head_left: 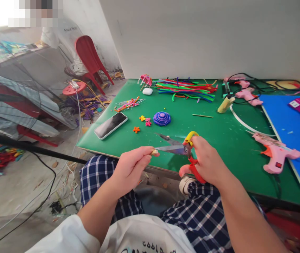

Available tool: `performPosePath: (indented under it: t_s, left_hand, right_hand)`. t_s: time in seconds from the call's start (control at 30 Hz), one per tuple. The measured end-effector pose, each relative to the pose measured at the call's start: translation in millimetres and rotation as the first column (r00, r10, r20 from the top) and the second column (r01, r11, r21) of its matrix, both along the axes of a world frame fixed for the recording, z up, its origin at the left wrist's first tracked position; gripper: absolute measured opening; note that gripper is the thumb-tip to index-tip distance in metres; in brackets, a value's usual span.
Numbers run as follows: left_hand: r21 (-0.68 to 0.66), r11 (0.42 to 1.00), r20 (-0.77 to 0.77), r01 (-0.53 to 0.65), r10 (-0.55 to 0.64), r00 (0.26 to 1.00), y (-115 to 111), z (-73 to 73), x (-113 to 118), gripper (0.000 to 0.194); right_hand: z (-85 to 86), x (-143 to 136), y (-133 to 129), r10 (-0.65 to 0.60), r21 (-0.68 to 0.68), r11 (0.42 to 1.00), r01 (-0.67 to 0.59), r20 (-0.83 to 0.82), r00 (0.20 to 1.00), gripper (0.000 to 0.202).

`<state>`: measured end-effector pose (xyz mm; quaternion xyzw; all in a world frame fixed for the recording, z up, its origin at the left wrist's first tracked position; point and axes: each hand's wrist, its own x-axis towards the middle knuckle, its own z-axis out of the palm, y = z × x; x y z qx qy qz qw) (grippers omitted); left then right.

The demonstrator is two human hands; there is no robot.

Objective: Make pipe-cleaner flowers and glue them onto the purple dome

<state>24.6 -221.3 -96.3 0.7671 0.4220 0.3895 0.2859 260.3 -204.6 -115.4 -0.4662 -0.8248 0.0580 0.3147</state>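
Observation:
My right hand grips a pair of scissors by its red and yellow handles, and the blades are spread apart. The lower blade's tip reaches my left hand. Between the left thumb and forefinger a small pale yellow piece is pinched; most of it is hidden, so I cannot tell its kind. Beyond the blades, a blue and purple ribbed dome rests on the green table. Left of it lie an orange flower, a yellow one and pink ones.
A phone lies near the table's left edge. Pipe cleaners are bundled at the back beside a white case. To the right are a pink glue gun, a blue board and cables. Another person sits by a red chair.

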Motion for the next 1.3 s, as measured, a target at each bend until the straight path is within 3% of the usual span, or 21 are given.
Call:
performPosePath:
  t_s: [0.3, 0.8, 1.0, 1.3]
  left_hand:
    - [0.207, 0.978, -0.08, 0.028, -0.012, 0.997, 2.6, 4.4, 3.2, 0.021]
    - [0.204, 0.979, -0.116, 0.027, -0.003, 0.993, 4.2, 6.8, 5.5, 0.024]
    - [0.091, 0.996, -0.097, 0.009, 0.0, 0.995, 4.5, 1.9, 3.3, 0.023]
    - [-0.132, 0.983, -0.031, 0.13, -0.135, 0.99, 4.2, 1.0, -3.0, 0.029]
  right_hand:
    - [1.7, -3.1, -1.8, 0.055, -0.048, 0.997, -0.052, 0.07, 0.996, 0.061]
    - [1.7, -2.4, -2.2, 0.041, -0.057, 0.998, -0.036, 0.094, 0.995, 0.053]
    - [1.1, -1.6, -2.2, 0.027, -0.039, 0.999, -0.023, 0.115, 0.993, 0.053]
    - [1.1, -0.8, -2.1, 0.01, -0.032, 0.999, -0.005, 0.153, 0.988, 0.054]
